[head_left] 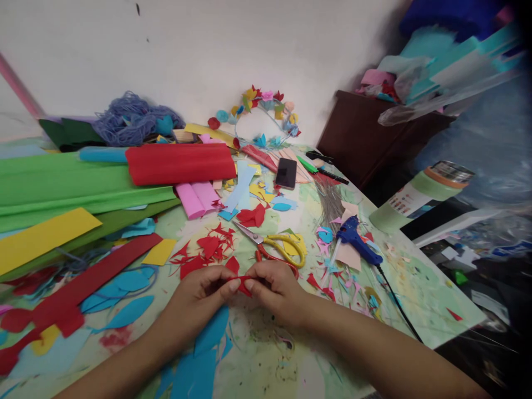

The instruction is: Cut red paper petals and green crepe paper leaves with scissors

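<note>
A: Where is the red piece (245,286) sitting?

B: Between the two hands, just on the near side of the scissors (258,239). The left hand (210,285) is pinching one end between thumb and fingers, and the right hand (276,285) is clamping the other end the same way.

A: Is it resting on the worktop (270,360)?

B: I can't tell; the fingers are hiding most of it.

A: How should one be working it?

B: Lightly, I'd say. It's looking like thin, soft paper, so hard pulling could be tearing it. Both thumbs are lying close together, which should be helping with small, even shaping. I'd be easing both ends equally and watching for stray creases.

A: And the stuff around?

B: Pointed red scraps (214,244) are lying in a loose heap beyond the left hand. Smooth-edged, leaf-shaped blue pieces (128,312) are overlapping on the left. Farther back, a finely ribbed red roll (183,164) is lying near a tangled, stringy blue bundle (127,122). The glue gun (353,238) is lying to the right, its hard body contrasting with all that paper.
</note>
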`<state>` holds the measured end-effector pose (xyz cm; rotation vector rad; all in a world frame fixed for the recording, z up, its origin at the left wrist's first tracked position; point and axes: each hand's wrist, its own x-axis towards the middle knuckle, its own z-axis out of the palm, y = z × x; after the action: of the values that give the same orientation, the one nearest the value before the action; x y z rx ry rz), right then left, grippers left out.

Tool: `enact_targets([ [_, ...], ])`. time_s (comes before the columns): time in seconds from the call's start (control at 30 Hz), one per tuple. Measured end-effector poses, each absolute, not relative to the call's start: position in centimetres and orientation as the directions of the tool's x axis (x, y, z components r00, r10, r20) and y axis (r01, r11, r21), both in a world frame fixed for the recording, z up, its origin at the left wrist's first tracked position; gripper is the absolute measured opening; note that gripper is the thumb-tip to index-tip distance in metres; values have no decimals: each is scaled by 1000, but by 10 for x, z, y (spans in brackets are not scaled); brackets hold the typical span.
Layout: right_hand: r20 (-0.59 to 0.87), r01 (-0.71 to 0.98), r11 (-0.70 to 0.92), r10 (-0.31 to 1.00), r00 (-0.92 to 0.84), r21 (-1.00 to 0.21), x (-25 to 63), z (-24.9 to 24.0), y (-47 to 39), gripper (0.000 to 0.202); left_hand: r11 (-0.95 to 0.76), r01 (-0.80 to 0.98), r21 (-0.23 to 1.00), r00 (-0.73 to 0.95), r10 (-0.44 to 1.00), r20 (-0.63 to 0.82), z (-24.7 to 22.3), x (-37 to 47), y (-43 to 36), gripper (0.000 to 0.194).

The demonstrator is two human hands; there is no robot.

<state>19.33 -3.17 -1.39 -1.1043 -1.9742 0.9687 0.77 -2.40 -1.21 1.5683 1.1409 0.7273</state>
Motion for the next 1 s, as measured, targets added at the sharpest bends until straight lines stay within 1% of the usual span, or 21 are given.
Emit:
enact_targets([
  [0.17,194,379,370,883,-427,-848,193,-13,-31,21,-69,336,939,342,938,-54,-9,8,-24,26],
  [0.27,169,371,353,879,-446,-859,195,-12,-32,23,-118,347,930,332,943,-4,-9,7,-23,25],
  [0.43,167,406,405,846,-507,-820,195,-11,-32,34,-180,382,906,350,936,38,-9,8,-25,26],
  [0.5,181,412,427,838,-516,-805,194,-12,-31,37,-184,397,899,355,934,34,-9,8,-26,26],
  [0.67,182,391,405,850,-495,-827,194,-15,-30,40,-152,393,907,323,946,19,-11,8,-26,29],
  [0.83,177,375,402,842,-509,-835,195,-15,-31,36,-56,362,930,326,943,-71,-14,8,-27,32],
  [1.0,184,396,400,856,-482,-826,193,-15,-31,33,-49,357,933,338,938,-80,-17,8,-25,34],
])
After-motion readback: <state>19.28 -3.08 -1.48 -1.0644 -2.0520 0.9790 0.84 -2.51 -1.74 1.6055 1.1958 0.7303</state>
